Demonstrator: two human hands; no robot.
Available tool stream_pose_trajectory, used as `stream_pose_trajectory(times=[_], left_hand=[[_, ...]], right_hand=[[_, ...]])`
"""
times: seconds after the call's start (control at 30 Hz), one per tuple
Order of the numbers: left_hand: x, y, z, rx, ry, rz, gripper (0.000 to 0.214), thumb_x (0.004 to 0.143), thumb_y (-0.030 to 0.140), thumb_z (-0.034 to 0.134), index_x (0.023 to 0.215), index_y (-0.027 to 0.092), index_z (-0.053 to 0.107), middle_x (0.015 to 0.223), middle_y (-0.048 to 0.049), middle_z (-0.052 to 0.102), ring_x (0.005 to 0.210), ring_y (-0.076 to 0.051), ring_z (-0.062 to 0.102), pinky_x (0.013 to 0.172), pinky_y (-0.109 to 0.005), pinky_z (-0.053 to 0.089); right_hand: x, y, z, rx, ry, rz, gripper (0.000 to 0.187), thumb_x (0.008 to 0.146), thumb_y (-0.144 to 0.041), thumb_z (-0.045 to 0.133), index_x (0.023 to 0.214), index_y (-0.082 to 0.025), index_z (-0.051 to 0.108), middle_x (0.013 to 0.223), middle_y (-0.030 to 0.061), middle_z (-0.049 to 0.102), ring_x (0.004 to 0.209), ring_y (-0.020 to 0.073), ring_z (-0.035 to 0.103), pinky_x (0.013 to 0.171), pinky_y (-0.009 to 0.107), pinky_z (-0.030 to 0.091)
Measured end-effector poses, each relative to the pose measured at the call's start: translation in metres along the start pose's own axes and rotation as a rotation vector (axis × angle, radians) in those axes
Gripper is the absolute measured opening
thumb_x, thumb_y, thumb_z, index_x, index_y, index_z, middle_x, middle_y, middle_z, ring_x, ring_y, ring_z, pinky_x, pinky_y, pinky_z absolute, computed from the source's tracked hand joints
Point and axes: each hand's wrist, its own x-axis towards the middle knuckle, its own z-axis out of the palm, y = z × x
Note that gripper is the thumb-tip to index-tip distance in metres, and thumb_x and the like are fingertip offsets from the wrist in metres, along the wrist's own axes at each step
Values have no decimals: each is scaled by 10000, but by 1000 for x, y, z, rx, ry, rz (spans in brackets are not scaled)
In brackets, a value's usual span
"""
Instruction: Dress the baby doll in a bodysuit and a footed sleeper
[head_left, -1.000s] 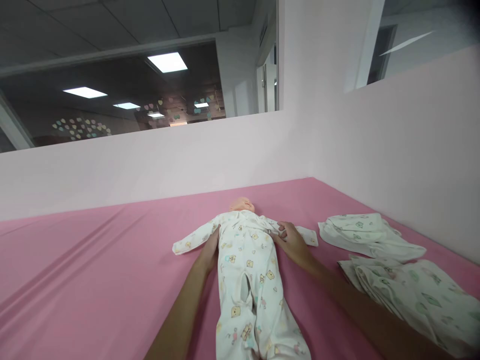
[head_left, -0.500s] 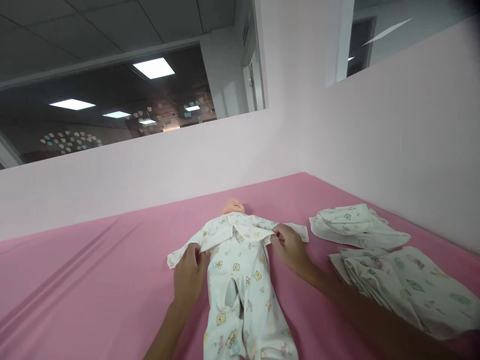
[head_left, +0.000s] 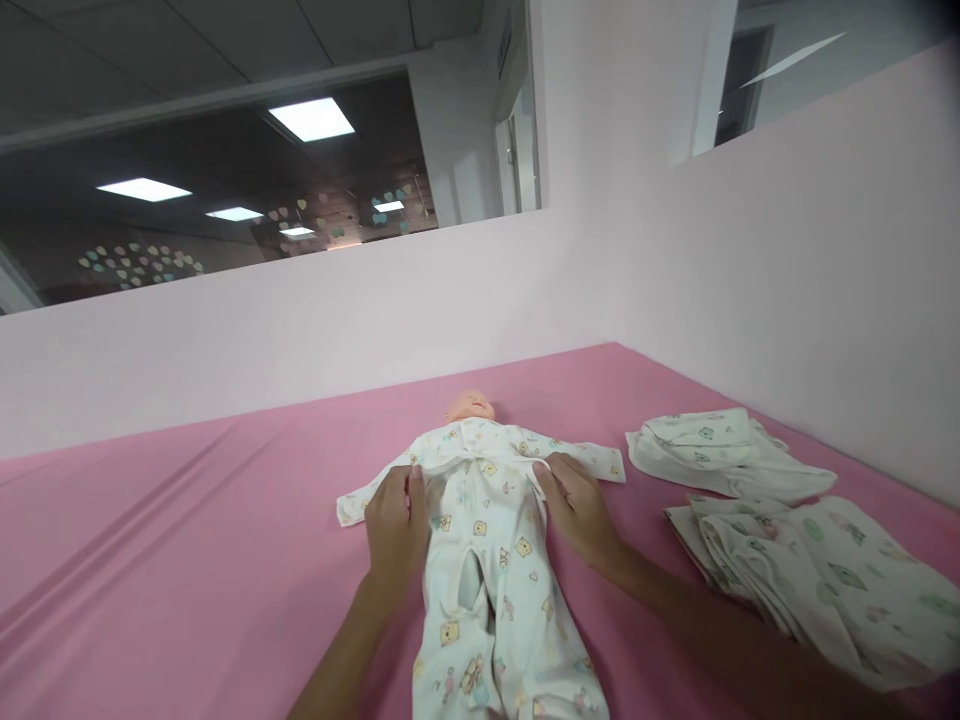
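A baby doll (head_left: 469, 406) lies on its back on the pink sheet (head_left: 187, 540), dressed in a white printed sleepsuit (head_left: 487, 560). My left hand (head_left: 395, 525) lies flat against the suit's left side, just below the sleeve, fingers stretched out. My right hand (head_left: 577, 505) rests flat on the suit's right side under the other sleeve, fingers out and together. Neither hand grips the cloth. The suit's front gapes a little at the crotch.
Two piles of white printed baby clothes lie on the sheet at the right: a small one (head_left: 720, 455) farther back and a larger folded one (head_left: 817, 570) nearer. Pale pink walls (head_left: 787, 300) close in the back and right side.
My hands have let go of the pinched-up chest cloth and moved slightly down the doll's sides, now lying flat. The suit's top is smoothed down.
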Motion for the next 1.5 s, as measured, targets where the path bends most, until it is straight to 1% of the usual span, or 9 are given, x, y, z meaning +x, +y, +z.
stream_pose_trajectory(times=[0.23, 0.33, 0.5, 0.67, 0.77, 0.97, 1.13, 1.3, 1.5], left_hand=[[-17, -5, -27, 1, -348, 45, 241, 912, 453, 441, 886, 228, 525, 978, -50, 614, 1099, -256, 534, 872, -360, 435], [-17, -2, -29, -4, -401, 43, 252, 880, 428, 511, 1046, 239, 532, 1104, -62, 586, 1141, -258, 508, 921, -378, 429], [-16, 12, -27, -60, -608, 94, 416, 855, 408, 550, 1254, 310, 486, 1344, -54, 453, 1131, -229, 509, 896, -342, 462], [-14, -1, -17, 89, -359, 58, 312, 870, 207, 384, 1150, 239, 517, 1205, -66, 546, 1079, -222, 533, 834, -337, 446], [-8, -16, -13, 210, -283, -82, 217, 890, 252, 349, 1006, 229, 530, 1027, -51, 615, 928, -224, 574, 716, -327, 432], [-5, -31, -8, 102, -432, -183, 168, 883, 362, 423, 980, 248, 499, 903, -14, 630, 777, -199, 571, 649, -288, 403], [-6, -32, -4, 0, -416, -213, 165, 868, 326, 435, 1001, 233, 467, 832, -20, 627, 745, -206, 585, 638, -279, 399], [-20, -18, -21, 269, -360, -256, 206, 879, 260, 353, 1070, 240, 429, 644, 11, 570, 625, -222, 555, 587, -277, 340], [-48, -7, -36, 482, -473, -98, 204, 934, 313, 238, 800, 242, 373, 622, -6, 532, 549, -204, 471, 547, -282, 271]], right_hand=[[-13, 14, -8, -100, -182, -124, 42, 841, -197, 483, 815, -225, 500, 874, 43, 596, 851, 210, 540, 765, 351, 422], [-20, 27, -9, -177, -245, -12, 117, 811, -219, 531, 927, -221, 516, 958, 49, 602, 906, 225, 544, 785, 365, 430], [-21, 43, -7, -278, -358, 168, 217, 880, -339, 458, 697, -223, 469, 781, 42, 591, 780, 230, 546, 683, 361, 415], [-21, 47, -2, -314, -407, 84, 294, 900, -294, 397, 614, -226, 409, 696, 38, 578, 737, 232, 542, 700, 381, 404], [-23, 43, 0, -339, -423, 67, 290, 873, -255, 424, 589, -227, 369, 651, 30, 567, 703, 225, 537, 694, 381, 398], [-27, 37, -1, -377, -470, -9, 274, 886, -285, 436, 617, -229, 432, 677, 47, 598, 746, 247, 544, 693, 386, 391], [-27, 37, -2, -351, -454, -27, 276, 873, -250, 444, 599, -231, 430, 664, 47, 596, 714, 233, 537, 694, 385, 392], [-26, 36, -4, -331, -457, -4, 276, 871, -250, 446, 597, -230, 431, 653, 45, 596, 703, 225, 531, 685, 381, 390], [-24, 32, -8, -362, -545, -46, 264, 897, -256, 410, 643, -231, 477, 720, 59, 619, 771, 248, 558, 710, 396, 407]])
